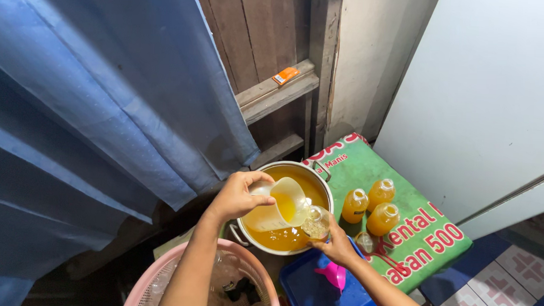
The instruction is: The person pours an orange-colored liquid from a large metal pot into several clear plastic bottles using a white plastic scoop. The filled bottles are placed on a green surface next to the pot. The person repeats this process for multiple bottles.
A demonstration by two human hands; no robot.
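My left hand [237, 197] grips a clear plastic jug [279, 206] part full of orange liquid, tilted with its spout toward a small clear bottle [316, 224]. My right hand [338, 246] holds that bottle from below, over a metal pot [323, 179] full of the same orange liquid. The bottle looks partly filled. Three filled, uncapped bottles [371, 206] stand to the right of the pot on a green printed cloth [420, 236].
A pink plastic basket [159, 276] with clear bottles inside sits at the bottom left. A blue tray [306, 290] holds a pink funnel [335, 274]. A blue curtain [93, 92] hangs at left; a wooden wall and a white panel [485, 100] stand behind.
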